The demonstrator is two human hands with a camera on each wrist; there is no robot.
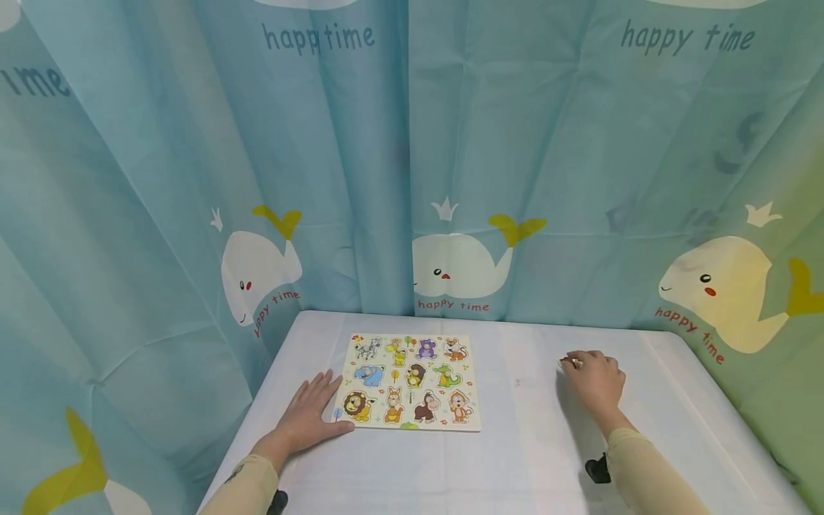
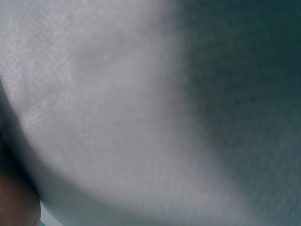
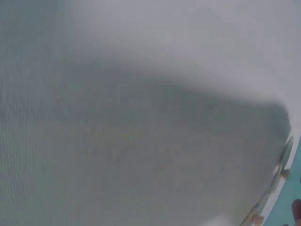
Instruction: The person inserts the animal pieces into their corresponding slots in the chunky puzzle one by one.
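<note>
A flat animal puzzle board point(image 1: 380, 375) lies on the white-covered table, with a zebra, lion, crocodile, monkey and several other animals on it. My left hand point(image 1: 309, 417) rests at the board's left edge, fingers extended and the thumb along its lower left corner. Well to the right of the board, my right hand point(image 1: 595, 381) pinches a small, flat brown-and-white piece point(image 1: 569, 362) between thumb and fingers, its picture too small to make out. The left wrist view gives mostly blurred white cloth; fingertips point(image 3: 297, 210) barely show at the right wrist view's lower right.
The white-covered table point(image 1: 508, 458) has rounded far corners. Behind and beside it hangs a blue curtain point(image 1: 360, 179) with whale prints, turning green at the right. A small black object point(image 1: 599, 470) sits under the right wrist, another point(image 1: 277, 502) by the left wrist.
</note>
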